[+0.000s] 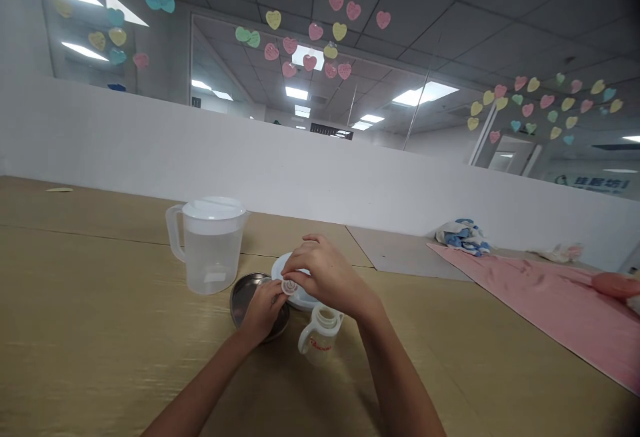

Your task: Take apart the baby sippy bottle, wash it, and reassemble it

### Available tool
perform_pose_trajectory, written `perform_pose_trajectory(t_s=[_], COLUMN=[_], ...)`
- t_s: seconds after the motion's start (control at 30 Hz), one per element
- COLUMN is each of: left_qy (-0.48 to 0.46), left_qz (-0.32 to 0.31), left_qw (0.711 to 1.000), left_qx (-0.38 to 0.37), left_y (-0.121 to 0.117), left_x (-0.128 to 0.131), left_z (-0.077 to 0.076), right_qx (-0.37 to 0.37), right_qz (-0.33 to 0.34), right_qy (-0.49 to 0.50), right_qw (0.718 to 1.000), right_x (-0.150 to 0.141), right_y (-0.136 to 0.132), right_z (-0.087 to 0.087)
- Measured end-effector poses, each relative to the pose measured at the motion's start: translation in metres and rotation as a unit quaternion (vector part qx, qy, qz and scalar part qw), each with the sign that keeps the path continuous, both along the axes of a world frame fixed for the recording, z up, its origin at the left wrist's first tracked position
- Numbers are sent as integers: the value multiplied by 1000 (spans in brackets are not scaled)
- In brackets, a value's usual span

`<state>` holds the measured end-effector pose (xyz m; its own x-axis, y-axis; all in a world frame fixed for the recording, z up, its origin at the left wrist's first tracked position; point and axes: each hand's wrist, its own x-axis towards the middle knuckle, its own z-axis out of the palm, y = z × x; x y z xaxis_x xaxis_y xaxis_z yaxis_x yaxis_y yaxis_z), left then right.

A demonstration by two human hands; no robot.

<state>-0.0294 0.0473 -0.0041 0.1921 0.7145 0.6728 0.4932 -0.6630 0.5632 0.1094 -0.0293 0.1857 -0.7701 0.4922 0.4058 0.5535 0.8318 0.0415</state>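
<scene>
My left hand (263, 309) is closed on a small clear round bottle part (289, 286), held above the table. The fingertips of my right hand (320, 270) meet the same part from above; its fingers are bent and pinch at it. Just below my right wrist stands a baby bottle (321, 337) with white side handles, red print and an uncovered mouth. Under my left hand lies a round metal dish (242, 304). A pale blue-white bowl or plate (303, 299) sits behind both hands, which partly hide it.
A clear plastic pitcher (213, 250) with a lid and liquid stands at the back left. To the right a pink cloth (530, 297) covers the table, with a crumpled blue-and-white cloth (463, 236) by the wall. Part of another person's hand (615, 285) shows at the right edge.
</scene>
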Motion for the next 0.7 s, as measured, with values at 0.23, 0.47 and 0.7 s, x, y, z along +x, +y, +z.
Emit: perform_pose_trajectory(t_s=[0.23, 0.47, 0.7], left_qy=[-8, -34, -38], left_qz=[-9, -24, -28], left_qw=[1000, 999, 998], left_qx=[-22, -27, -35], left_y=[-2, -6, -5], left_x=[0, 1, 0], left_z=[4, 11, 12], right_qx=[24, 45, 43], right_qz=[8, 12, 8], right_qy=[42, 53, 74], right_qw=[999, 998, 996], right_x=[3, 6, 10], right_y=[-8, -15, -15], right_z=[2, 4, 6])
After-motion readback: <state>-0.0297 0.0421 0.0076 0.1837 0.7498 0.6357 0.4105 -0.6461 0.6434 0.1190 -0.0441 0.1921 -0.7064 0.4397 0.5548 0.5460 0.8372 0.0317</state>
